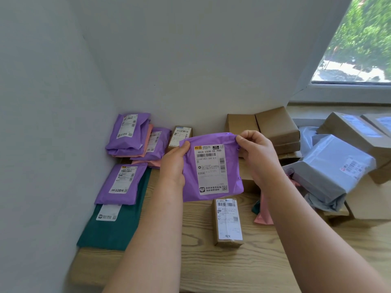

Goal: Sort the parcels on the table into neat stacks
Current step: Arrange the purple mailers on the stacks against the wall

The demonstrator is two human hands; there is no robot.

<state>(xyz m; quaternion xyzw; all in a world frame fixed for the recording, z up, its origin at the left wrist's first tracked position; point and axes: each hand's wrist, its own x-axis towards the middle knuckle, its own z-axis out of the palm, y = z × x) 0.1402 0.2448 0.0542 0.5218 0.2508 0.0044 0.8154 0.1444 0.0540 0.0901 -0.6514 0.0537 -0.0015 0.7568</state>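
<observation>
A purple plastic mailer bag (211, 168) is being pinched, left hand (173, 163) at ten o'clock, right hand (257, 153) at one. It is being held over a pale wooden table (243, 269).

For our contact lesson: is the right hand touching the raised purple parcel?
Touching. The head view shows the right hand pinching the purple parcel at its top right corner.
</observation>
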